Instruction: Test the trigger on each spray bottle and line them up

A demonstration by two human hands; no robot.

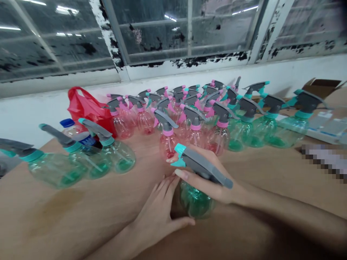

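Close in front of me a green spray bottle [199, 202] with a grey and turquoise trigger head stands near the table's front edge. My right hand [217, 180] is wrapped round it just below the head, thumb towards the nozzle. Beside the bottle's left side is my left hand [159, 209], its fingers stretched out and thumb apart; whether it touches the bottle I cannot tell. Just behind are several pink spray bottles [195, 139]. To the left, three green spray bottles [123, 157] stand in a slanting row.
A red plastic bag [90, 112] and a blue-capped drink bottle [67, 123] are at the back left. More green bottles [256, 135] stand on the right, before a cardboard box [321, 88] and a pale tray [322, 128]. The wooden table [108, 209] meets a white wall.
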